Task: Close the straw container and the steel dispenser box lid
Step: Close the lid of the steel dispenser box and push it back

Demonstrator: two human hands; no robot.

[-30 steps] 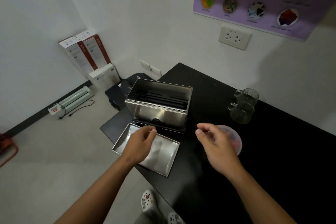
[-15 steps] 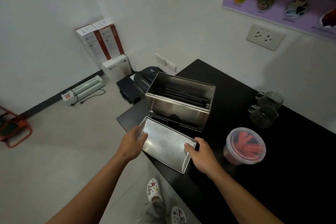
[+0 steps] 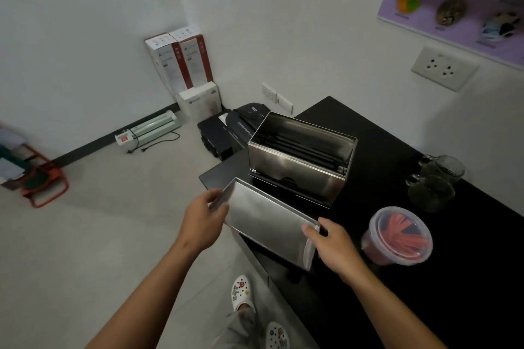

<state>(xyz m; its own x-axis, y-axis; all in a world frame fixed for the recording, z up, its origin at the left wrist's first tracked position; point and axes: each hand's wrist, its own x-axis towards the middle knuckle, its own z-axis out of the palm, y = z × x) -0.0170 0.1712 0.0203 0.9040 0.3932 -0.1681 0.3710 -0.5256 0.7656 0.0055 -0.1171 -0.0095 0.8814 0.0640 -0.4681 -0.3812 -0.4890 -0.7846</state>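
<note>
Steel dispenser box: open, on black bench. Steel lid: tilted, raised. Left hand, right hand: fingers gripping opposite lid ends.

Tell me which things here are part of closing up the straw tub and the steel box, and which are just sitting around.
Part of the job:
- steel dispenser box, open on top
- steel lid, held at its ends by the left hand and right hand
- straw container, clear lid already on

Just lying about:
- two glass mugs
- cartons against the wall
- laminator on the floor
</note>
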